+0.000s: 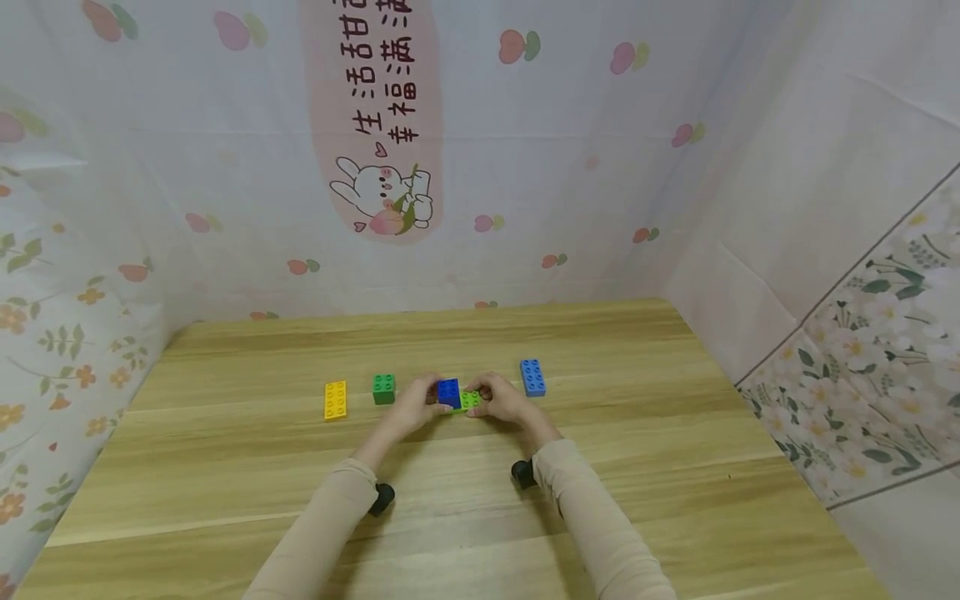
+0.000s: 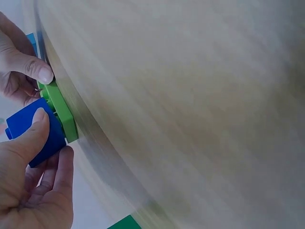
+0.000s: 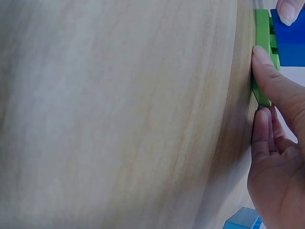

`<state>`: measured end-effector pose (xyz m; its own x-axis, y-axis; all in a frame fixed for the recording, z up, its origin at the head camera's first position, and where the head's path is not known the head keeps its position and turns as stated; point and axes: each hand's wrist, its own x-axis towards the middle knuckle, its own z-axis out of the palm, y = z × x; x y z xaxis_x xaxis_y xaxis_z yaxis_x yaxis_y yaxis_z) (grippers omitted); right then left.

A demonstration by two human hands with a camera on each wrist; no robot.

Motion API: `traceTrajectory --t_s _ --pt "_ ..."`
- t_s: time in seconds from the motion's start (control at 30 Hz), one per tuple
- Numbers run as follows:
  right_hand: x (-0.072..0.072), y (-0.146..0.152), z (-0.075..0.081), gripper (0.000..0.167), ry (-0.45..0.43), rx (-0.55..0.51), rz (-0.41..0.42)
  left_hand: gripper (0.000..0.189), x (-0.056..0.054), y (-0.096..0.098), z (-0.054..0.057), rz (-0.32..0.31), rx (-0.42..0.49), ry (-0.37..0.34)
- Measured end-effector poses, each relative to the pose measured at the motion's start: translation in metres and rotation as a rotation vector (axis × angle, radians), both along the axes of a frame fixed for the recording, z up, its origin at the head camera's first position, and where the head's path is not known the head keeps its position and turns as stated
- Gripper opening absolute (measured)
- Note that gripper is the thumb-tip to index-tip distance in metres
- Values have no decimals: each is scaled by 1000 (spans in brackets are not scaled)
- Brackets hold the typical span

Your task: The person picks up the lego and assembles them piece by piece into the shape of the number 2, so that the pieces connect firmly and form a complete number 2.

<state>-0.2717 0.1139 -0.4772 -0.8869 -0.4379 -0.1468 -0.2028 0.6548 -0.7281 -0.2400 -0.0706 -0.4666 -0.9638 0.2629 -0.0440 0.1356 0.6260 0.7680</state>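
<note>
My left hand (image 1: 414, 403) pinches a dark blue toy building block (image 1: 448, 393) between thumb and fingers. In the left wrist view that block (image 2: 40, 131) sits tilted over the studs at one end of a flat lime-green block (image 2: 62, 112), with a small gap showing between them. Thumb and fingers of my right hand (image 1: 504, 398) grip the other end of the lime-green block (image 1: 470, 400). The right wrist view shows the right thumb (image 3: 269, 71) along its side, while the blue block (image 3: 290, 43) stands above the studs.
Left of the hands stand a green block (image 1: 384, 388) and, farther out, a yellow block (image 1: 335, 400). A lighter blue block (image 1: 532, 377) lies to the right on the wooden table (image 1: 450, 517). A printed curtain (image 1: 480, 167) hangs behind the table.
</note>
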Motion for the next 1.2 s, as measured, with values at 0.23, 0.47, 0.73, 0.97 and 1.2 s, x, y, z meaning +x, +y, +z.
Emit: traceTrajectory --t_s 0.23,0.47,0.73,0.97,1.2 --pt "-1 0 -1 33 1 -16 0 43 -1 1 4 -16 -54 -1" --pt "-1 1 -4 32 1 -24 3 46 -2 3 6 -32 -86 -15" --pt "-1 1 -2 33 2 -19 8 48 -2 3 9 -31 -100 -32" --pt "-1 1 -1 31 3 0 -2 47 -3 4 11 -33 -118 -17" --pt "-1 1 -3 32 16 -14 8 47 -4 4 8 -28 -114 -10"
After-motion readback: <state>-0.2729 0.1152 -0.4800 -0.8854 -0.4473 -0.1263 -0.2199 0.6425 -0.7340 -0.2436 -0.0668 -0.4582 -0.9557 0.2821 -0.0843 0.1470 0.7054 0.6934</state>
